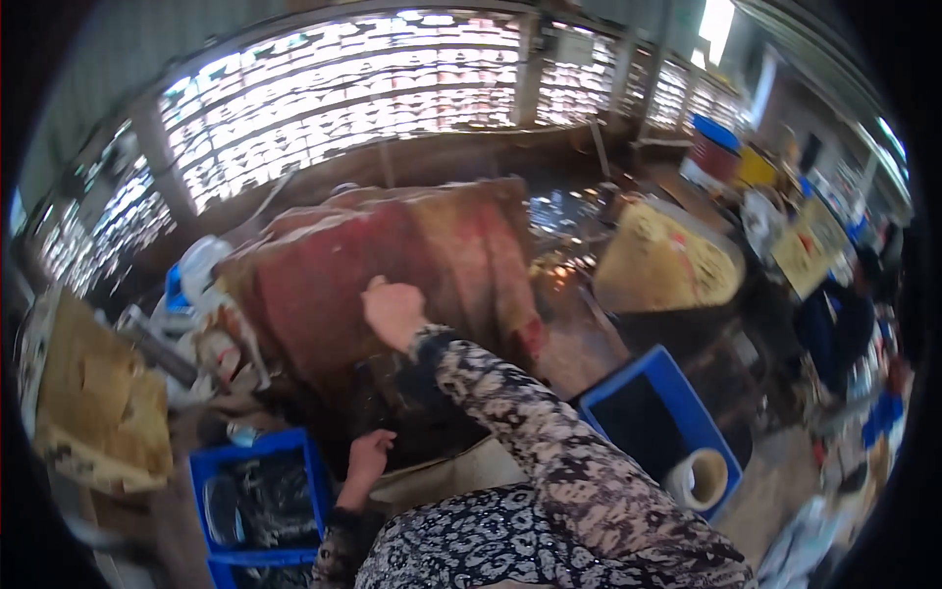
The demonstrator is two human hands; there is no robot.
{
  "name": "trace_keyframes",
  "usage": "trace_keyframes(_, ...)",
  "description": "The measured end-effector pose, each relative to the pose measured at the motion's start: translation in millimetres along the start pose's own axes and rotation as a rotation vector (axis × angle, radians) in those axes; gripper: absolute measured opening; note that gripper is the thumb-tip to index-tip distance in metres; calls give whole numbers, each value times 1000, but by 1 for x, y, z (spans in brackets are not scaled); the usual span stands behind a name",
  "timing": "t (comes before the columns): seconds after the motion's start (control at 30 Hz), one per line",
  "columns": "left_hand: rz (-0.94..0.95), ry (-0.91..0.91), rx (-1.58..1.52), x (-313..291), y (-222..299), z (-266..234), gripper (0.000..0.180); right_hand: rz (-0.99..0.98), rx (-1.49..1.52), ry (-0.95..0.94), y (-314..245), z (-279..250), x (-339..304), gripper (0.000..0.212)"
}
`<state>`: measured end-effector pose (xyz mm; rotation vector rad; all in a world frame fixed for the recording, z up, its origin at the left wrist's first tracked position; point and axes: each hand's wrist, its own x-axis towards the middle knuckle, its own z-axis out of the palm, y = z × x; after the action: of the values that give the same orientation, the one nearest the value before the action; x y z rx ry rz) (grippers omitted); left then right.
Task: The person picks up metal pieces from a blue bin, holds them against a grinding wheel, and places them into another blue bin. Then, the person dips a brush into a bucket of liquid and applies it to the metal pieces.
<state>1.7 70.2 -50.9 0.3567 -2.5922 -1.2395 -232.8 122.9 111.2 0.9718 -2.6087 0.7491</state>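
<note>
My right hand [395, 314] is stretched forward in front of a large red and brown cloth [324, 265] draped over something bulky. Its fingers are curled closed; what they hold, if anything, is hidden, and I cannot tell if they touch the cloth. Lower and nearer to me, my left hand [367, 463] hangs beside a dark area under the cloth's front edge. The fingers there look bent together and slightly blurred, and anything between them is too small to make out.
Blue crates [316, 481] with dark contents stand at the near left. Another blue crate [653, 378] at the right holds a pale roll [708, 478]. Beyond it lies a container of yellowish material [667, 257]. Cardboard [108, 412] stands far left; a person [834, 319] is at the right.
</note>
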Motion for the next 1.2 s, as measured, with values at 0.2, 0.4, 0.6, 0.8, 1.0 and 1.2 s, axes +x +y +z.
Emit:
trace_keyframes(0.2, -125, -15, 3, -14, 2, -10, 27, -23, -30, -6, -14, -5, -9, 33)
trace_keyframes(0.4, -178, 10, 144, -26, 17, -17, 24, -19, -41, -79, -19, -9, -12, 34)
trace_keyframes(0.6, -180, 38, 245, -23, 32, -13, 23, -44, -60, -56, -15, -14, -13, 35)
trace_keyframes(0.8, -140, 62, 298, -22, 25, -11, 22, -38, -34, -55, -15, -11, -12, 35)
trace_keyframes(1.0, -117, 45, 320, -25, 24, -12, 22, -35, -51, -44, -18, -7, -12, 33)
trace_keyframes(1.2, -132, -4, 336, -22, 24, -12, 24, -49, -121, 17, -12, -1, -9, 30)
